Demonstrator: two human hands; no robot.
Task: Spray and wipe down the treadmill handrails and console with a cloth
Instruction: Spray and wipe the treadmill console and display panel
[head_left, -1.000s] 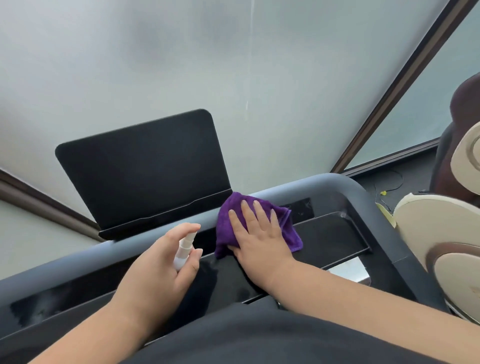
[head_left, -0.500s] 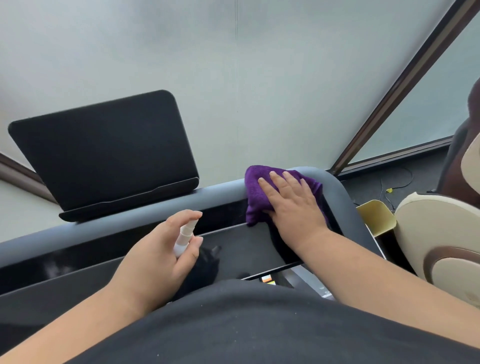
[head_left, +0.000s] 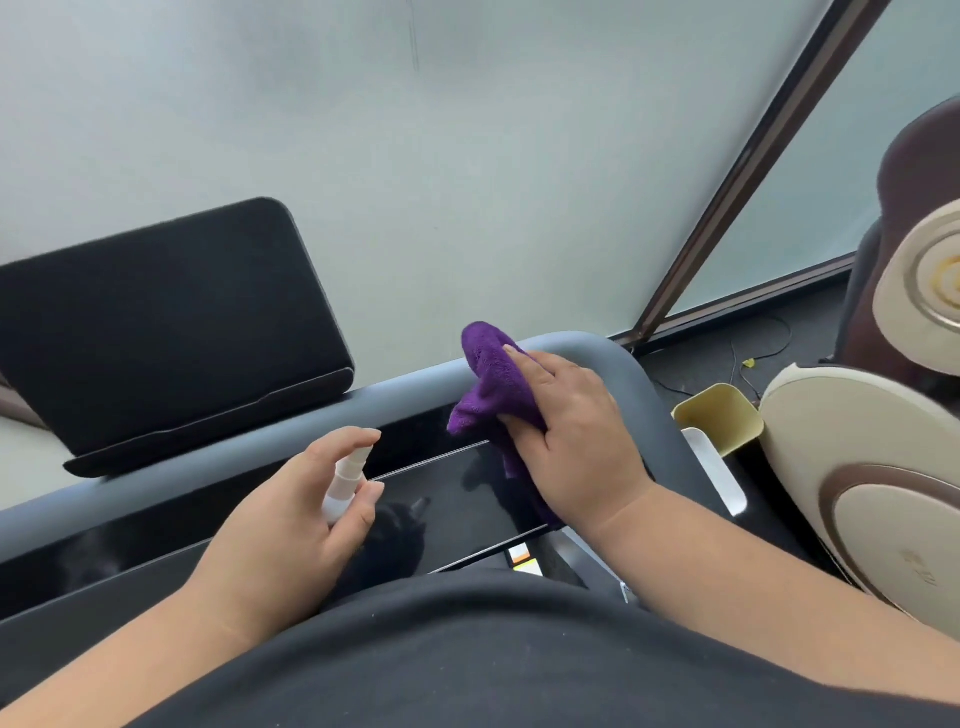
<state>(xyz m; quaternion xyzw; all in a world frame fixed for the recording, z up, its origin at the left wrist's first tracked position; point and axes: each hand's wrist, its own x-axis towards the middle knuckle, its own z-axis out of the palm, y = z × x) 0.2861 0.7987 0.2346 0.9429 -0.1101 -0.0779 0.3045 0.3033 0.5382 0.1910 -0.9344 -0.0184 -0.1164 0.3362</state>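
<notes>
A: Where is the cloth now?

B: The purple cloth is bunched on the grey handrail, near its right rounded corner, and one end hangs down on the black glossy console panel. The right hand lies over it, fingers quite straight and together along the rail, thumb tucked under against the cloth. So the cloth is pressed betw. hand and rail.

A: And the left hand?

B: The left hand holds a small white spray bottle, upright approx., above the console panel. Index finger is curved over the nozzle top, thumb and other fingers are wrapped round the body. If the nozzle is pushed down, I cannot tell.

A: Other things?

B: A black tablet stand sits behind the rail on the left side, tilted back. On the right, beside the treadmill, a pale yellow bin on the dark floor, and a beige-brown massage chair next to it. Frosted glass wall behind everything.
</notes>
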